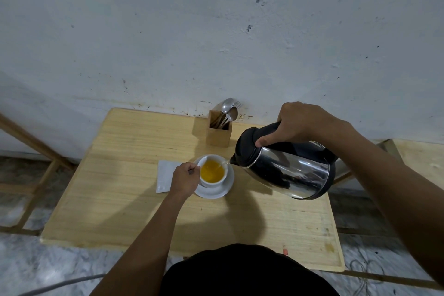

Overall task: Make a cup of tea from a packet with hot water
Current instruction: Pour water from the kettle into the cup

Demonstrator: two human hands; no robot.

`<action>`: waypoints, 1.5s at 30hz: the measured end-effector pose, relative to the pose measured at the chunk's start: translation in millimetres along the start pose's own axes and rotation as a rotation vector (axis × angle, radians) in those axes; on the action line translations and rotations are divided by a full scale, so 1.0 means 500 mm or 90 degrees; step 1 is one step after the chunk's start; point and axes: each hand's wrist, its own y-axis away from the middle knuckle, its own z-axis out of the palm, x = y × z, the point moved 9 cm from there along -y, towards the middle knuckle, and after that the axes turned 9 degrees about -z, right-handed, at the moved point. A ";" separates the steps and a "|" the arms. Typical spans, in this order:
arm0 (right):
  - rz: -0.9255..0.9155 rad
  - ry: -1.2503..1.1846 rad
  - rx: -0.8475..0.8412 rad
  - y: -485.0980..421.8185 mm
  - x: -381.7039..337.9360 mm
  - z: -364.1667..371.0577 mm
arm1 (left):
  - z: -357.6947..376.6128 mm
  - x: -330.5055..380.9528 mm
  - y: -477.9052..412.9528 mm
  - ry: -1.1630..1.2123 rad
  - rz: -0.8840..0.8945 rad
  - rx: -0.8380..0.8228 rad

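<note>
- Two hands share the pour: the right hand [300, 122] is wrapped around the kettle [288, 166] handle, tilting its spout over the cup [212, 172] so water lands in yellow tea.
- Left hand [185, 179] is closed around the cup's side, steadying it on the saucer [216, 192].
- Packet [164, 175] lies flat just left.
- Open table [120, 199] lies nearer; the spoon holder [219, 131] stands behind.

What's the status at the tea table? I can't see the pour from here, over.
Right hand gripping tilted kettle, water streaming into cup. Left hand steadying cup on saucer, yellow liquid well up. Packet flat beside. Nothing obstructing.
</note>
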 end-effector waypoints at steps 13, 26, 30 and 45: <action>0.001 0.000 0.004 0.004 0.002 0.006 | 0.000 0.001 0.001 -0.004 -0.001 -0.005; 0.019 -0.055 0.016 0.005 0.022 0.009 | 0.000 0.001 0.001 -0.002 -0.009 0.000; 0.024 -0.131 0.019 0.006 0.049 0.011 | 0.001 0.007 0.006 -0.006 -0.008 0.002; 0.015 -0.442 0.286 0.064 0.240 0.051 | -0.001 0.016 0.019 -0.035 -0.043 0.078</action>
